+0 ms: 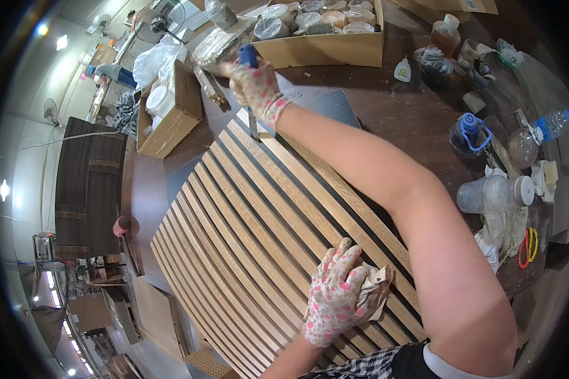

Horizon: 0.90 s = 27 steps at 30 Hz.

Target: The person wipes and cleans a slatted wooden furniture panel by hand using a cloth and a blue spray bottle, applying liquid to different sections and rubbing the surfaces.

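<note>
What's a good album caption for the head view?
At a slatted wooden panel, gloved left hand holds a beige wad; right hand, a blue-handled tool.

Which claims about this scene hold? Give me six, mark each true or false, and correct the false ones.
1. The right grip holds a blue-handled tool. True.
2. The left grip is bare. False: the left grip wears a patterned glove.
3. The left grip holds a beige wad over the slatted panel. True.
4. The white bottle is right of the long carton. True.
5. The long carton is shut. False: the long carton is open, with plastic-covered tubs inside.
6. The red ring lies left of the panel. False: the red ring lies right of it, by a yellow ring.
</note>
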### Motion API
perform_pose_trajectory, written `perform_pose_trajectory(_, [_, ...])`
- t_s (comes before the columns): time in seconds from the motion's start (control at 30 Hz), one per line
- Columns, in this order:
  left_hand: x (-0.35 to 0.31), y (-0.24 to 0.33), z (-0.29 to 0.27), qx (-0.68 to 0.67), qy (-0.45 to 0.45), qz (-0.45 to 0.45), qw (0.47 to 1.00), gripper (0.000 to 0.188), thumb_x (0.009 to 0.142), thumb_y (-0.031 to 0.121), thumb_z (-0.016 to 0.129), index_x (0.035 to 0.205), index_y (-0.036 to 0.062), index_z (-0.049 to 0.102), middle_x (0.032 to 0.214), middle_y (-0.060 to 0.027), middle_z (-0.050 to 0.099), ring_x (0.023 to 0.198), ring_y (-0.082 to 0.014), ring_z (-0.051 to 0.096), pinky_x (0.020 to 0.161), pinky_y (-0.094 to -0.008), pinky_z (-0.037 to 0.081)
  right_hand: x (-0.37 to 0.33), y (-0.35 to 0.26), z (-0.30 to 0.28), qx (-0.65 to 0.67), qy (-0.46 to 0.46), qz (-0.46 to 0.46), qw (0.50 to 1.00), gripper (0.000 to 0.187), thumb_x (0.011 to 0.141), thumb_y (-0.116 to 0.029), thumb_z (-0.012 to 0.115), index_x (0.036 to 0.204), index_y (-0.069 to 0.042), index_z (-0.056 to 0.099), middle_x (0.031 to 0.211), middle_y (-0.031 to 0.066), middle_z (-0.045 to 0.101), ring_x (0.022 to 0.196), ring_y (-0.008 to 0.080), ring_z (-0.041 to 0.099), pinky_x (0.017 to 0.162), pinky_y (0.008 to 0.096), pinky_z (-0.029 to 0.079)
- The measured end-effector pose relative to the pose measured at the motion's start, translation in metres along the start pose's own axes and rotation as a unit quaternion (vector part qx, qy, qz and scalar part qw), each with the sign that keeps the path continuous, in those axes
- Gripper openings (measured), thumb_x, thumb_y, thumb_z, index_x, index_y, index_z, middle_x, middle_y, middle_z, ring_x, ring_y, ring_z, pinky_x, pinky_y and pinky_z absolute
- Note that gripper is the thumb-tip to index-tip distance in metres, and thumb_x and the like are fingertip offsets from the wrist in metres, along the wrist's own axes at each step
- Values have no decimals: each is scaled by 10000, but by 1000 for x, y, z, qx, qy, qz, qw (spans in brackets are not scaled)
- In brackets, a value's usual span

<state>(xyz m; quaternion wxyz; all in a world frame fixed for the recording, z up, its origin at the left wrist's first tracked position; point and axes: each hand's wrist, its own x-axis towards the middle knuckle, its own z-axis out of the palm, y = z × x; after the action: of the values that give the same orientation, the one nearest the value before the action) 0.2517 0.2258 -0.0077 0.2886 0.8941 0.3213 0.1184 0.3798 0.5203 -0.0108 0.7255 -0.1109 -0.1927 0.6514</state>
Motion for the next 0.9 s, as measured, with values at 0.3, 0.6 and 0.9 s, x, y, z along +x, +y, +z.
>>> perform_pose_trajectory(0.3, [2,0,1,-10,8,5,1000,383,583,173,694,904,48,525,1145,-166,468,1117,-387,409,907,-480,329,56,42,-40,-55,24,-89,994,271,646,-221,586,804,-105,399,686,39,373,598,157,379,525,259,358])
perform_pose_trajectory(0.6, [-4,-6,-9,-16,-5,-14,1000,346,614,178,652,914,42,546,1158,-171,463,1138,-365,397,951,-468,304,-35,13,16,-175,39,4,984,121,777,-153,560,723,-125,456,463,-36,428,295,57,320,281,214,255])
perform_pose_trajectory(0.9, [3,3,-3,-38,4,6,999,390,568,127,687,912,46,520,1148,-177,465,1141,-385,383,932,-484,316,59,37,-22,181,-58,-17,982,191,716,-252,569,746,-147,411,606,-10,385,468,108,324,432,251,309])
